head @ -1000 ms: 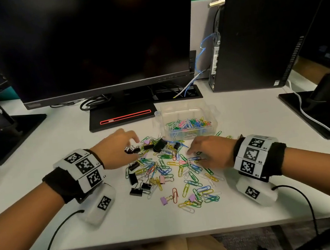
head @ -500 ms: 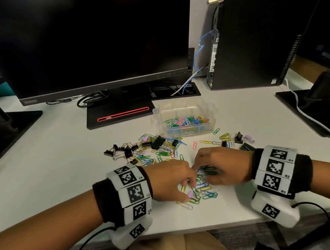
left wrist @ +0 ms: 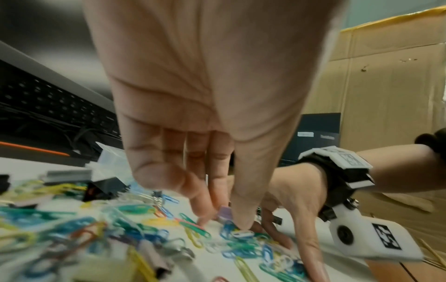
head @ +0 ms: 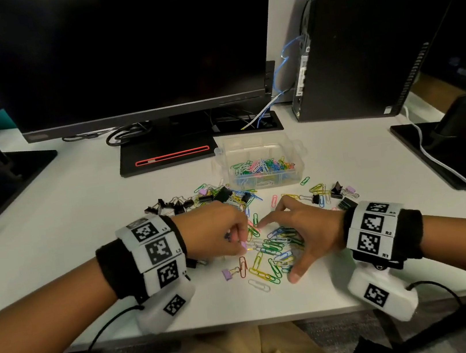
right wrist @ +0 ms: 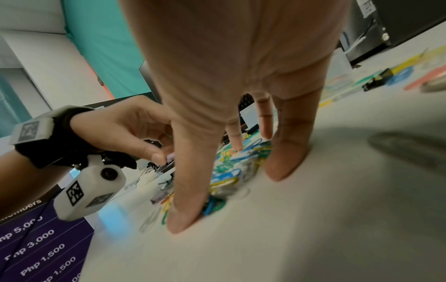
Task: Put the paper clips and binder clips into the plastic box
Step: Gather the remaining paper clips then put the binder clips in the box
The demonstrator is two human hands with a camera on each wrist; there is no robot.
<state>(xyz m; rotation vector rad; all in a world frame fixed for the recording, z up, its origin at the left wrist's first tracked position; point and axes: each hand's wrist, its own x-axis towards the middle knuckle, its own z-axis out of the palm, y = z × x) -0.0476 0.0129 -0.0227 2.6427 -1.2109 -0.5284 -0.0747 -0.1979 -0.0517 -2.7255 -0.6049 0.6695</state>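
Observation:
Coloured paper clips (head: 278,243) lie heaped near the table's front, with more scattered behind. My right hand (head: 279,248) is spread over this heap, its straight fingers (right wrist: 185,219) pressing on the table around it. My left hand (head: 243,242) is curled just left of the heap and pinches a small purple binder clip (left wrist: 225,212) between thumb and fingers. Black binder clips (head: 169,205) lie behind the left hand. The clear plastic box (head: 254,146) stands open further back, holding several paper clips.
A monitor (head: 128,50) on its stand (head: 168,155) rises behind the box, with a black computer tower (head: 371,34) at the back right. More clips (head: 333,191) lie behind my right wrist. Another purple binder clip (head: 227,274) sits near the front edge.
Both hands came back from the far clips to the near heap. The right hand has since spread its fingers around the heap, and the left now pinches a purple binder clip.

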